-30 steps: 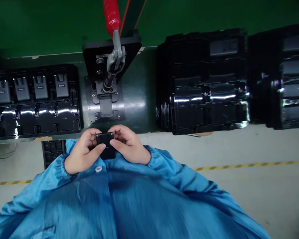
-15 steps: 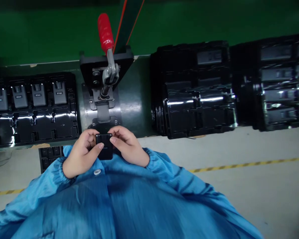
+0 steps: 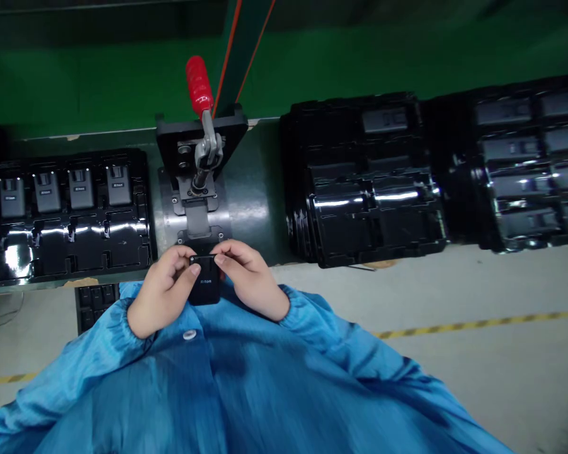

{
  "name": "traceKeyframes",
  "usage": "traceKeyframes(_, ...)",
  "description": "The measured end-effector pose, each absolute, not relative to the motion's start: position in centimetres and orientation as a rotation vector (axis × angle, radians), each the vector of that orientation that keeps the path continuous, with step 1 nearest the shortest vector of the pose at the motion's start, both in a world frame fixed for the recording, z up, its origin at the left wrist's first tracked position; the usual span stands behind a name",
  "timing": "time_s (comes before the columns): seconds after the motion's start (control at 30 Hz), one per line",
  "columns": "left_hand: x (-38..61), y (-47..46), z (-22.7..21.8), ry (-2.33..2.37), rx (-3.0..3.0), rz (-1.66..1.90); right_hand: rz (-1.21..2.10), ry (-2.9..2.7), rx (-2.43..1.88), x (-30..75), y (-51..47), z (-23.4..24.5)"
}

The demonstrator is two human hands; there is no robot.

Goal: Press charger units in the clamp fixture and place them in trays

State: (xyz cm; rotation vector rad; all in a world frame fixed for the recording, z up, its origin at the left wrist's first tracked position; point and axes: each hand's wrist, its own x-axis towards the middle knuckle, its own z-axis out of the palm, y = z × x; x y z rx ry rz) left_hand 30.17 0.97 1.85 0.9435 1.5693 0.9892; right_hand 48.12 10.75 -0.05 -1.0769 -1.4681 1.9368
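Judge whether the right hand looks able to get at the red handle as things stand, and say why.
Probably yes, if it lets go: the right hand is on the black Riton device, which the left hand also holds. The red handle shows whole, with nothing visible covering it.

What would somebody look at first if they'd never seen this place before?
Probably the bright red handle, at the top of the metal clamp on the bench. Next, the black box marked Riton, held in front of the blue coat by the left hand and right hand. Then maybe the four grey boxes, in a row in the black tray at the left.
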Motion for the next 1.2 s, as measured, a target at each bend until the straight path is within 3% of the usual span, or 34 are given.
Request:
traceKeyframes(0.7, 30.4, 2.0, 1.5, 1.546, 0.864, 1.118, 1.670, -1.594, -1.014, 48.0, 11.4, 0.0)
traceKeyframes(1.2, 28.6, 4.1, 0.0, 1.934, 1.779, 0.700, 1.846, -1.467, -1.162, 44.8, 17.5, -1.4)
